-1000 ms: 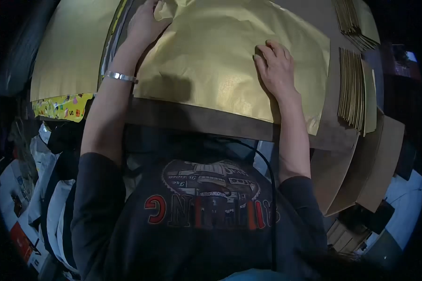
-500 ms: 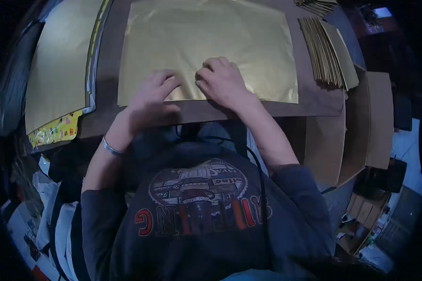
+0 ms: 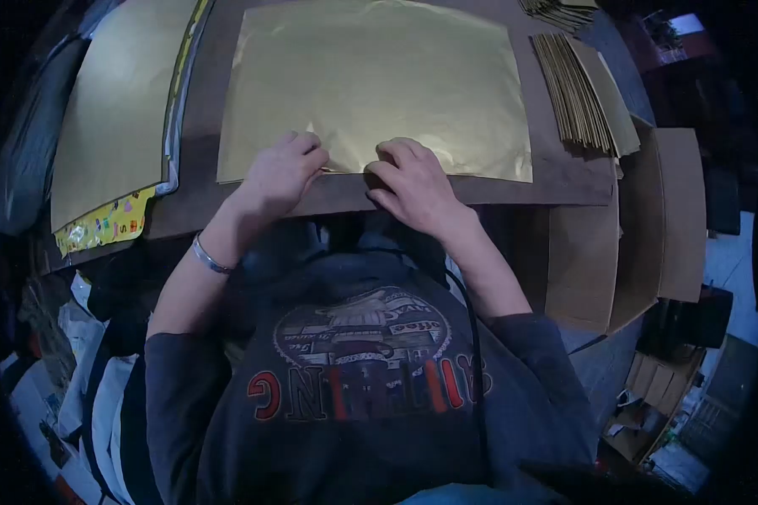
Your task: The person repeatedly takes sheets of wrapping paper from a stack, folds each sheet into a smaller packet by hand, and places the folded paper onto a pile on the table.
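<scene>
A large gold sheet of paper (image 3: 379,84) lies flat on the table in front of me, slightly creased along its near edge. My left hand (image 3: 282,172) pinches that edge left of the middle, and a small fold rises by its fingertips. To the right, my right hand (image 3: 417,181) has curled fingers on top of the same edge, with the thumb tucked below near the table rim. The part of the edge under the fingers is hidden.
Further gold sheets (image 3: 122,101) lie at the left over yellow patterned packaging (image 3: 109,225). At the right stands a row of folded gold pieces (image 3: 573,93). An open cardboard box (image 3: 581,269) is below the table's right end, and a dark cable (image 3: 472,337) hangs over my shirt.
My left hand has moved up and right to the sheet's near edge and closed there. My right hand has drawn back toward me to the edge.
</scene>
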Motion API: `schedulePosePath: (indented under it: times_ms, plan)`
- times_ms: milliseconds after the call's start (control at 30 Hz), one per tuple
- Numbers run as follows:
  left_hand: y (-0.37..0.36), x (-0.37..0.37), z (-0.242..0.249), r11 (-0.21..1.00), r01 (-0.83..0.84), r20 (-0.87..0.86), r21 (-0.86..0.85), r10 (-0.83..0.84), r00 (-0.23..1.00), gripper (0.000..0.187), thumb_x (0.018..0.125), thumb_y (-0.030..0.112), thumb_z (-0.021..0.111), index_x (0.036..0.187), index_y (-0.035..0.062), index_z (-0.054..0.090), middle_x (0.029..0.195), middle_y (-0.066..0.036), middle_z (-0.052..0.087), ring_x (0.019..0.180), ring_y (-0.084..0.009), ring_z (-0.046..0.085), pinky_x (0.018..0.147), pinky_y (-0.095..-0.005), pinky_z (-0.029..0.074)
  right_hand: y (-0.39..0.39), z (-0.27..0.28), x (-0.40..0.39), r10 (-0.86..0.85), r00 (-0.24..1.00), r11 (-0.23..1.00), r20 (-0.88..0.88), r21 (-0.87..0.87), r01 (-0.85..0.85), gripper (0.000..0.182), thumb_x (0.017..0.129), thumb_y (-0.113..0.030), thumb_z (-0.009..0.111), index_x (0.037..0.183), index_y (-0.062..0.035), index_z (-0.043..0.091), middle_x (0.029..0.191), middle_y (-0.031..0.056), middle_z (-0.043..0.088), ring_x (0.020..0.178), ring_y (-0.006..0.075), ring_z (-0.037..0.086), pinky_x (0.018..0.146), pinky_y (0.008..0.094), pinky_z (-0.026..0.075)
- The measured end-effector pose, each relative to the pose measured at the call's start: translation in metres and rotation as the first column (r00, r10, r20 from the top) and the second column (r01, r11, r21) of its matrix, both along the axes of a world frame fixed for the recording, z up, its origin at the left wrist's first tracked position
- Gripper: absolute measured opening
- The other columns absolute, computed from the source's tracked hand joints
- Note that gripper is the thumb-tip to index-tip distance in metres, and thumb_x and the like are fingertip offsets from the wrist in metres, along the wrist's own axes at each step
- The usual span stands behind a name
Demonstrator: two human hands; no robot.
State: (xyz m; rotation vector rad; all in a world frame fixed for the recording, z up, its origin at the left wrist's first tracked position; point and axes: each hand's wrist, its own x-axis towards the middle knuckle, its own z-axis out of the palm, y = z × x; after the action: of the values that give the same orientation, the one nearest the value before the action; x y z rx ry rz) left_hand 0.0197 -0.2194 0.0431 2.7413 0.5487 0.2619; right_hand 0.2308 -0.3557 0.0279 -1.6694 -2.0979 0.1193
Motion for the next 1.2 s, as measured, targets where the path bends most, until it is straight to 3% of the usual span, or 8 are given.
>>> schedulePosePath:
  times_ms: [100,167,400,700,900,1067,1133,1200]
  plan:
    - [-0.001,-0.004,-0.004,0.999,0.0,0.067,0.044,-0.003,0.998,0.013,0.082,0.011,0.062,0.094,0.008,0.063,0.1,-0.01,0.059,0.096,-0.0319,0.058,0.076,-0.0429,0.053,-0.002,-0.002,0.005,-0.018,1.0,1.0,0.013,-0.01,0.018,0.034,0.074,-0.018,0.074,0.104,-0.0066,0.062,0.118,0.0143,0.054,0.114,0.0346,0.051,0.097,0.0444,0.043]
    - [0.001,-0.011,-0.009,1.0,0.009,0.027,-0.008,-0.009,1.0,0.019,0.088,0.015,0.062,0.104,0.0058,0.063,0.106,-0.012,0.058,0.099,-0.034,0.058,0.08,-0.0422,0.052,-0.003,-0.005,0.008,-0.04,0.999,0.999,0.027,0.011,0.04,0.033,0.076,-0.018,0.074,0.104,-0.0067,0.063,0.119,0.0152,0.053,0.116,0.0352,0.051,0.098,0.0443,0.043]
    - [0.002,-0.024,-0.003,0.981,-0.006,0.016,-0.192,0.01,1.0,0.019,0.086,0.019,0.065,0.098,0.0044,0.064,0.102,-0.013,0.059,0.096,-0.0335,0.059,0.079,-0.0429,0.05,-0.004,-0.004,0.017,-0.057,0.998,0.998,-0.025,-0.041,0.056,0.032,0.077,-0.014,0.074,0.105,-0.0038,0.062,0.117,0.0164,0.057,0.113,0.0355,0.053,0.096,0.0438,0.045]
    - [0.005,-0.023,-0.021,0.992,-0.051,0.042,-0.116,0.056,0.998,0.017,0.088,0.018,0.062,0.099,0.0052,0.063,0.102,-0.013,0.057,0.096,-0.0352,0.059,0.081,-0.0432,0.05,-0.024,0.018,0.076,-0.103,0.991,0.976,0.091,-0.185,0.118,0.028,0.082,-0.007,0.068,0.11,-0.0045,0.063,0.121,0.0157,0.057,0.116,0.0359,0.053,0.098,0.0411,0.045]
    - [0.008,-0.025,-0.035,0.948,-0.229,0.157,-0.22,0.266,0.951,0.022,0.086,0.023,0.063,0.102,0.0073,0.064,0.097,-0.016,0.06,0.09,-0.0369,0.062,0.079,-0.0468,0.051,-0.033,0.018,0.062,-0.109,0.987,0.959,0.119,-0.248,0.136,0.039,0.085,-0.016,0.068,0.121,-0.0026,0.059,0.136,0.0195,0.048,0.128,0.0371,0.044,0.107,0.0414,0.039]
    - [0.014,-0.028,-0.025,0.902,-0.341,0.074,-0.266,0.371,0.925,0.024,0.086,0.024,0.063,0.103,0.0064,0.066,0.098,-0.017,0.065,0.092,-0.0371,0.063,0.082,-0.0461,0.05,-0.027,-0.014,0.035,-0.196,0.945,0.927,0.262,-0.264,0.266,0.057,0.093,-0.041,0.055,0.141,-0.0113,0.044,0.153,0.0174,0.029,0.144,0.0382,0.02,0.113,0.0608,0.02]
    - [0.015,-0.038,-0.004,0.852,-0.504,-0.013,-0.146,0.507,0.862,0.027,0.084,0.024,0.066,0.105,0.0057,0.066,0.106,-0.017,0.064,0.099,-0.0363,0.061,0.085,-0.0446,0.05,-0.028,-0.025,0.031,-0.255,0.933,0.926,0.253,-0.215,0.312,0.058,0.095,-0.046,0.05,0.143,-0.0132,0.043,0.155,0.0171,0.027,0.145,0.0384,0.019,0.113,0.0637,0.017]
    - [0.02,-0.056,-0.006,0.807,-0.587,0.101,0.058,0.58,0.808,0.035,0.079,0.026,0.072,0.107,0.0059,0.066,0.116,-0.015,0.06,0.108,-0.035,0.056,0.089,-0.0431,0.049,-0.025,-0.027,0.028,-0.312,0.918,0.903,0.243,-0.226,0.366,0.06,0.095,-0.046,0.05,0.144,-0.0113,0.041,0.155,0.0174,0.027,0.145,0.0386,0.018,0.112,0.0649,0.015]
